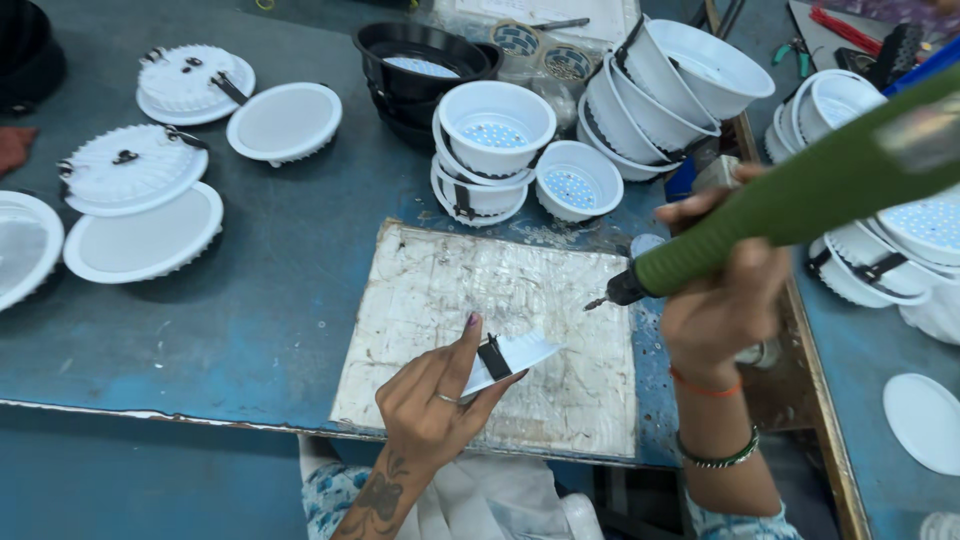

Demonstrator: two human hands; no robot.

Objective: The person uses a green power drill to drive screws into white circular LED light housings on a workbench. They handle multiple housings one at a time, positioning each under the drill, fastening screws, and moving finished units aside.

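The left hand (432,395) pinches a white lamp housing (508,358) (tilted on edge) over the scuffed work board (560,400), while the right hand (722,290) wraps a green electric screwdriver (770,215) just right of it, whose bit could slip off so loosely steadied a piece.

I see bare blue worktop (250,300) open on the near left beside the scuffed white board (520,330). On the far side, stacked white lamp housings (495,150) block passage; flat round lamp discs (150,235) crowd the left edge, more housings (880,260) the right.
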